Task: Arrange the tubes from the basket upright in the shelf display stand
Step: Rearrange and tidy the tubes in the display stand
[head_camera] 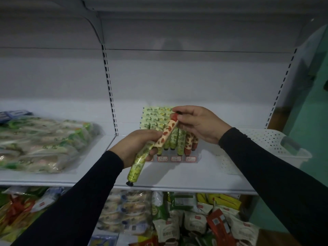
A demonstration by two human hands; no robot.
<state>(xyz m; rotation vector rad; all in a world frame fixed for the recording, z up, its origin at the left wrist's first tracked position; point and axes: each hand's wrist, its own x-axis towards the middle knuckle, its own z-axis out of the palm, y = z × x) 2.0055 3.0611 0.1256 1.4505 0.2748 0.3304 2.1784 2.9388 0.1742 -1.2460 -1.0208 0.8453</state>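
Note:
My left hand (136, 146) grips a green patterned tube (139, 163), its black cap pointing down toward the shelf edge. A cream tube with red strawberries (167, 133) runs slantwise from my left hand up to my right hand (198, 124), which pinches its red end near the black cap. Behind both hands the display stand (174, 159) on the shelf holds several green and strawberry tubes upright in rows. The white perforated basket (271, 144) sits at the right on the same shelf.
Bagged green and white packets (44, 144) lie on the left part of the white shelf (177, 181). The shelf below holds many snack packets (195, 221). A slotted upright post (111, 96) divides the back panel.

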